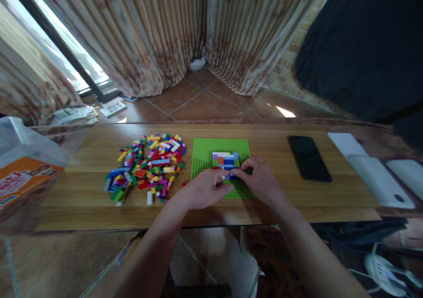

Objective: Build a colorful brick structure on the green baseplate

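A green studded baseplate lies on the wooden table, with a flat patchwork of toy bricks built on it in white, blue, orange, purple and other colours. My left hand reaches over the plate's near left part. Its index finger stretches to the near edge of the patchwork, and the thumb is apart from it. From the right, my right hand pinches at a small blue brick at that same near edge. Whether this brick is pressed down fully cannot be seen.
A heap of loose mixed bricks spreads over the table on the left. A black phone lies on the right, near white boxes. A clear plastic tub with an orange label stands at the far left.
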A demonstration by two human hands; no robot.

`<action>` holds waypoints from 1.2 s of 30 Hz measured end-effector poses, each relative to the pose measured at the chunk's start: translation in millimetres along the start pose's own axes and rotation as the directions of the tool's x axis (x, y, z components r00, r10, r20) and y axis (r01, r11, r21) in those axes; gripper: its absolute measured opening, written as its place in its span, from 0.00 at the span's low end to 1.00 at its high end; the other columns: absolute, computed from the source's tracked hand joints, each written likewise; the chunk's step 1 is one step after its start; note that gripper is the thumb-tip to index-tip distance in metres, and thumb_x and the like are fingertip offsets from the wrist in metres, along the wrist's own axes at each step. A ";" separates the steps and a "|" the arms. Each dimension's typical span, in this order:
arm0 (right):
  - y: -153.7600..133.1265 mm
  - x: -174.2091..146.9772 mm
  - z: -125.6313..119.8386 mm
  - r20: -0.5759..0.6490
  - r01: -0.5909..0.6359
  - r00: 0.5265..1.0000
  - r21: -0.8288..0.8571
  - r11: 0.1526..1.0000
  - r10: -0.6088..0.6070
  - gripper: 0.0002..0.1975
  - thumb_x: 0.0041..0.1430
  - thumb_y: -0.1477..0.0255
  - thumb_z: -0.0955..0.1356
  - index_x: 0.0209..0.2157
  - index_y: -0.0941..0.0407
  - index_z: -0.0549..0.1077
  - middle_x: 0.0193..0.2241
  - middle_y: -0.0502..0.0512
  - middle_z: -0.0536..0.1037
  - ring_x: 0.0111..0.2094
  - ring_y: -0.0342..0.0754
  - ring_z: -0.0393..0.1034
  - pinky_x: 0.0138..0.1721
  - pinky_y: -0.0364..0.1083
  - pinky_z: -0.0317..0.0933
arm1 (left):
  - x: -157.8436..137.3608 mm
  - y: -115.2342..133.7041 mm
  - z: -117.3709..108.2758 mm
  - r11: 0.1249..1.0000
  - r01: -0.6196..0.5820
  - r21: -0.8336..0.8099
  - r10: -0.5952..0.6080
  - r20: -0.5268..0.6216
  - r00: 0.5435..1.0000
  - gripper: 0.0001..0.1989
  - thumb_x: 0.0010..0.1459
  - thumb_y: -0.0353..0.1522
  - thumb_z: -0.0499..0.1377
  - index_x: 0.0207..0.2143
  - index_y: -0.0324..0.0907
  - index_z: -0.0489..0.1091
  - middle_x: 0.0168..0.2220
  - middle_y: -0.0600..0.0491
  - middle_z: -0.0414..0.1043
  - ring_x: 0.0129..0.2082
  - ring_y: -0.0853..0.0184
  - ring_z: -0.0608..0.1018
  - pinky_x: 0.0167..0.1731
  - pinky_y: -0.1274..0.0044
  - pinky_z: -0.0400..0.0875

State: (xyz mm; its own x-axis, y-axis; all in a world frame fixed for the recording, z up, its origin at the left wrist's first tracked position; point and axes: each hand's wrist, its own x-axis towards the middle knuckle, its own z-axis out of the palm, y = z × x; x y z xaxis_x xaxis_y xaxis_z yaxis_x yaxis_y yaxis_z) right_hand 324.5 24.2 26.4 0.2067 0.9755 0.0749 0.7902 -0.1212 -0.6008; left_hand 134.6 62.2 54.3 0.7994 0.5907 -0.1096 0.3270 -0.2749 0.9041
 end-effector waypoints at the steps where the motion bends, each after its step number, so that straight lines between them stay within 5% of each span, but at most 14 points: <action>1: 0.4 -0.2 0.7 -0.003 0.007 1.000 -0.011 1.000 -0.007 0.13 0.52 0.60 0.70 0.24 0.55 0.72 0.29 0.55 0.74 0.36 0.53 0.68 0.40 0.51 0.59 | -0.1 0.9 0.2 1.000 0.005 0.000 -0.005 0.005 1.000 0.12 0.58 0.30 0.54 0.42 0.38 0.73 0.21 0.60 0.63 0.20 0.74 0.64 0.23 0.81 0.56; 8: 6.3 1.7 -2.2 0.021 0.017 1.000 0.014 1.000 -0.017 0.17 0.51 0.55 0.70 0.26 0.55 0.72 0.31 0.56 0.75 0.36 0.52 0.69 0.39 0.50 0.60 | -10.3 6.6 -10.8 0.993 0.035 -0.115 -0.037 -0.019 0.999 0.12 0.60 0.33 0.54 0.41 0.37 0.74 0.20 0.59 0.63 0.21 0.73 0.64 0.22 0.81 0.57; 12: 8.8 4.8 -11.9 0.070 -0.031 0.997 0.127 0.991 0.022 0.22 0.56 0.52 0.65 0.27 0.57 0.75 0.27 0.55 0.77 0.30 0.49 0.70 0.32 0.46 0.59 | -17.3 0.0 -31.0 0.968 0.049 -0.245 -0.116 -0.264 0.958 0.18 0.58 0.36 0.57 0.48 0.36 0.72 0.20 0.59 0.64 0.21 0.73 0.65 0.22 0.81 0.58; 14: 8.0 6.1 -15.6 0.045 -0.091 0.995 0.171 0.981 0.085 0.24 0.60 0.52 0.61 0.27 0.57 0.75 0.24 0.54 0.77 0.27 0.48 0.69 0.28 0.45 0.57 | -18.8 -5.2 -41.3 0.956 0.026 -0.292 -0.162 -0.452 0.877 0.18 0.56 0.36 0.59 0.47 0.36 0.73 0.20 0.59 0.65 0.21 0.73 0.66 0.23 0.81 0.59; 18: 0.1 6.5 -16.0 -0.107 -0.106 0.986 0.175 0.979 0.126 0.23 0.61 0.54 0.61 0.25 0.57 0.74 0.21 0.53 0.76 0.24 0.47 0.68 0.26 0.45 0.55 | -24.5 -11.3 -59.9 0.912 -0.105 -0.397 -0.247 -0.735 0.632 0.14 0.51 0.36 0.62 0.38 0.37 0.75 0.19 0.59 0.66 0.19 0.75 0.65 0.21 0.82 0.57; 22: -15.5 3.6 -11.2 -0.219 -0.078 0.968 0.190 0.979 0.120 0.19 0.60 0.56 0.63 0.26 0.56 0.73 0.21 0.54 0.75 0.23 0.49 0.69 0.25 0.46 0.57 | -38.8 -14.4 -78.8 0.877 -0.210 -0.433 -0.314 -0.845 0.433 0.11 0.47 0.35 0.63 0.32 0.38 0.74 0.17 0.60 0.64 0.15 0.77 0.61 0.17 0.82 0.51; 26: -37.2 -2.9 -4.1 -0.281 0.012 0.959 0.202 0.979 0.046 0.16 0.62 0.58 0.63 0.27 0.52 0.72 0.25 0.55 0.76 0.28 0.52 0.71 0.30 0.49 0.61 | -56.4 -20.6 -94.4 0.873 -0.254 -0.416 -0.343 -0.895 0.286 0.10 0.46 0.35 0.63 0.30 0.37 0.73 0.16 0.61 0.64 0.14 0.78 0.60 0.16 0.83 0.49; 30: -61.4 -13.1 10.0 -0.274 0.249 0.943 0.201 0.947 -0.189 0.13 0.64 0.62 0.63 0.27 0.51 0.70 0.29 0.55 0.75 0.32 0.52 0.71 0.35 0.51 0.63 | -69.1 -25.4 -101.1 0.851 -0.287 -0.439 -0.377 -0.893 0.247 0.12 0.46 0.36 0.64 0.31 0.37 0.73 0.17 0.60 0.65 0.15 0.78 0.62 0.16 0.83 0.51; 36: -84.3 -23.2 44.6 -0.117 0.492 0.871 0.192 0.849 -0.478 0.09 0.65 0.69 0.63 0.32 0.54 0.71 0.33 0.54 0.77 0.37 0.48 0.71 0.41 0.48 0.64 | -75.9 -25.6 -101.6 0.850 -0.276 -0.448 -0.372 -0.882 0.288 0.11 0.47 0.35 0.64 0.32 0.37 0.73 0.17 0.60 0.65 0.15 0.79 0.61 0.17 0.84 0.51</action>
State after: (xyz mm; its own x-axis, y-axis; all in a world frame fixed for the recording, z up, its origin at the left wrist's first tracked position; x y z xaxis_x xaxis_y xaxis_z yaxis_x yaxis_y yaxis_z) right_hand 227.4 20.0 39.8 -0.1304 0.8858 0.4453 0.6620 0.4121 -0.6260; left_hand 14.4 101.4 81.5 -0.3359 0.9419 -0.0036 -0.1683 -0.0563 0.9841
